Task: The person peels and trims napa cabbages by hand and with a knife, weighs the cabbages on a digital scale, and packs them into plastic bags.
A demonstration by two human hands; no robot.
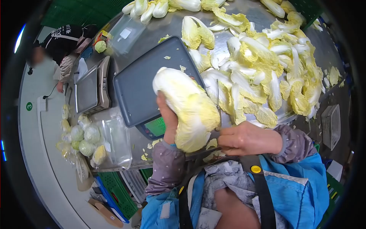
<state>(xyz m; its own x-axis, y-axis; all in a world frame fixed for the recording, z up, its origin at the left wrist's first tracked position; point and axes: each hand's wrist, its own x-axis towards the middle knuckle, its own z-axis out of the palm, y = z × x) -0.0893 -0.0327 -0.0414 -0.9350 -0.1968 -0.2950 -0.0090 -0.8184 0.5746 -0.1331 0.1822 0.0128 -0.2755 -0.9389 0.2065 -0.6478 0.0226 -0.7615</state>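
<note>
A large napa cabbage (187, 108), white at the base and yellow toward the leaves, is gripped in my left hand (167, 118). It is held tilted above the near right part of a grey scale tray (139, 86). Close to the cabbage's right side, my right hand (244, 139) is closed around the handle of a thin knife (218, 95). The blade points away from me, and its edge is too narrow to make out. Below the tray, the scale's green display (155, 127) is lit and partly covered by my left hand.
Loose cabbage leaves (263, 72) are heaped on the metal table at the right. Whole cabbages (152, 7) lie at the far edge. A second scale (91, 86), wrapped vegetables (85, 135) and a clear plastic tray (116, 143) are at the left. Another person (70, 45) stands at the far left.
</note>
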